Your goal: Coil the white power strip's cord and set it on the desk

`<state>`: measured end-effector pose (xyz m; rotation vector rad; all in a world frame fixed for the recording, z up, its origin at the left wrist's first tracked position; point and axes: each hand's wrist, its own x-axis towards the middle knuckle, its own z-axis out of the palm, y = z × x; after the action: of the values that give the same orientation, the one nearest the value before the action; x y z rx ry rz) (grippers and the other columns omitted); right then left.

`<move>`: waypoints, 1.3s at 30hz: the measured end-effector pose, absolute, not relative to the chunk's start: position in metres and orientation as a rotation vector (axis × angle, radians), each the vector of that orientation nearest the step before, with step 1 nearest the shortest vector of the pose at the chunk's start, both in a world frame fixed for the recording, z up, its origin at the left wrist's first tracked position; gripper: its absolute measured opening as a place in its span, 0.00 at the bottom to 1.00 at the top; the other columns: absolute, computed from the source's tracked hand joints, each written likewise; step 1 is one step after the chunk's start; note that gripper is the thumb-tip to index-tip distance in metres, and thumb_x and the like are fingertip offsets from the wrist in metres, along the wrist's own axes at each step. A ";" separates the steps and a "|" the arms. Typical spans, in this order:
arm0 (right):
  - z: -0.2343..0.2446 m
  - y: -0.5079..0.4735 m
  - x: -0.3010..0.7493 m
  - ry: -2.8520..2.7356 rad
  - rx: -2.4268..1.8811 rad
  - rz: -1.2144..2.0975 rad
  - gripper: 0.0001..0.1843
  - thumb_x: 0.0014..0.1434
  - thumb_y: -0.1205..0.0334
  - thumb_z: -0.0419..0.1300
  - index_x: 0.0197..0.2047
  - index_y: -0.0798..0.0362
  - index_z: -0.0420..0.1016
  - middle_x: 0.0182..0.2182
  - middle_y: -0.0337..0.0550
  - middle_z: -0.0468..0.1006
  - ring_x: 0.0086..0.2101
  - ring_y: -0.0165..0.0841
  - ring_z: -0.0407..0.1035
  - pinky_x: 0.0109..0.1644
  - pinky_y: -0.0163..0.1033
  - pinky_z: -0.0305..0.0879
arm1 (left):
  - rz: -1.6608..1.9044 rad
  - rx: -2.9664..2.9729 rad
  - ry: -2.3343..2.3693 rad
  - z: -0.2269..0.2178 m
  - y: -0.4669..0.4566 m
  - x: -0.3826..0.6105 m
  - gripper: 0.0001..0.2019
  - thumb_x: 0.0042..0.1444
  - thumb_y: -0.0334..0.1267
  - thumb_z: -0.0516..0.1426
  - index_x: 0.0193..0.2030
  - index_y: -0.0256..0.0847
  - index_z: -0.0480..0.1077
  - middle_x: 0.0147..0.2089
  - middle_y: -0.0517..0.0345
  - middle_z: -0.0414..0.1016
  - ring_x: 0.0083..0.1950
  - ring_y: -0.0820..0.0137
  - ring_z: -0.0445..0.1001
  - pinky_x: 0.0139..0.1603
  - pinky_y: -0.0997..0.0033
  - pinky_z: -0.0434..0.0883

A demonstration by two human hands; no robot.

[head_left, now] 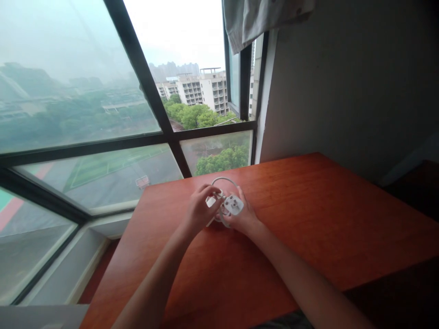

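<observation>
A white power strip (234, 204) with socket holes in its face is held in my right hand (246, 218), over the middle of the table. Its white cord (224, 178) arches up behind both hands and gathers in loops between them. My left hand (199, 208) pinches part of this cord with thumb and fingertips, just left of the socket end. Fingers cover some of the loops, and the cord's far end cannot be made out.
The reddish-brown wooden table (308, 219) reaches to the window frame (171, 135) at its far left edge. A dark grey wall (329, 91) stands behind it on the right. A pale curtain (260, 18) hangs at the top.
</observation>
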<state>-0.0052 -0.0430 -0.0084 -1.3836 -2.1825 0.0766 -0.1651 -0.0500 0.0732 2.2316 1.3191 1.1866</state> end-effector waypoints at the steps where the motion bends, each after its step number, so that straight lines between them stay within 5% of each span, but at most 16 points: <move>1: -0.008 -0.042 -0.005 -2.178 -1.368 0.091 0.37 0.54 0.43 0.62 0.64 0.47 0.65 0.59 0.50 0.70 0.62 0.51 0.56 0.64 0.57 0.53 | 1.158 2.268 1.330 0.072 -0.049 -0.164 0.07 0.57 0.37 0.58 0.41 0.41 0.74 0.43 0.51 0.77 0.42 0.66 0.75 0.45 0.70 0.71; 7: -0.006 -0.040 -0.007 -2.074 -1.372 0.291 0.43 0.48 0.45 0.68 0.63 0.57 0.65 0.55 0.59 0.72 0.54 0.52 0.66 0.58 0.53 0.62 | 0.836 2.497 1.724 0.067 -0.041 -0.150 0.13 0.66 0.43 0.50 0.49 0.47 0.73 0.48 0.53 0.78 0.48 0.63 0.74 0.46 0.69 0.66; 13: -0.015 -0.026 -0.001 -2.002 -1.324 0.297 0.33 0.48 0.45 0.68 0.55 0.50 0.73 0.56 0.54 0.71 0.60 0.49 0.60 0.64 0.55 0.55 | 0.476 2.642 1.898 0.065 -0.034 -0.159 0.10 0.65 0.40 0.51 0.44 0.45 0.72 0.42 0.51 0.75 0.44 0.62 0.73 0.38 0.71 0.63; 17: -0.020 -0.013 0.009 -1.792 -1.406 0.383 0.36 0.48 0.47 0.69 0.56 0.58 0.72 0.59 0.61 0.68 0.60 0.48 0.61 0.62 0.49 0.61 | 0.272 2.719 1.912 0.061 -0.035 -0.176 0.08 0.63 0.36 0.52 0.41 0.42 0.72 0.40 0.49 0.74 0.42 0.61 0.72 0.34 0.70 0.62; 22: -0.006 -0.018 0.011 -1.585 -1.217 0.450 0.19 0.58 0.60 0.58 0.52 0.55 0.73 0.49 0.52 0.77 0.47 0.39 0.73 0.51 0.43 0.71 | 0.179 2.721 1.941 0.066 -0.030 -0.171 0.09 0.61 0.33 0.52 0.37 0.40 0.74 0.38 0.45 0.76 0.41 0.58 0.74 0.34 0.68 0.63; 28: 0.011 -0.039 0.004 -1.645 -1.142 0.417 0.16 0.63 0.62 0.50 0.51 0.53 0.74 0.41 0.46 0.80 0.38 0.35 0.75 0.43 0.36 0.73 | 0.518 2.453 2.079 0.070 -0.020 -0.165 0.14 0.64 0.43 0.51 0.37 0.41 0.77 0.36 0.47 0.79 0.36 0.60 0.76 0.33 0.69 0.63; 34: 0.011 -0.036 0.007 -1.629 -1.124 0.412 0.15 0.61 0.60 0.55 0.49 0.52 0.76 0.41 0.46 0.81 0.36 0.34 0.74 0.41 0.37 0.72 | 1.188 2.211 1.890 0.049 -0.035 -0.179 0.13 0.63 0.45 0.53 0.38 0.41 0.76 0.35 0.55 0.78 0.33 0.69 0.74 0.33 0.73 0.63; 39: 0.007 -0.025 0.015 -1.464 -1.129 0.566 0.14 0.63 0.58 0.54 0.46 0.53 0.77 0.41 0.46 0.81 0.38 0.35 0.75 0.41 0.37 0.72 | 1.391 2.148 1.834 0.045 -0.048 -0.199 0.12 0.62 0.45 0.54 0.40 0.40 0.75 0.40 0.55 0.77 0.29 0.74 0.71 0.32 0.74 0.67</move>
<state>0.0152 -0.0249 0.0065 -1.1294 -1.4639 0.5656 -0.1985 -0.0478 0.0446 2.1476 1.8345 1.3913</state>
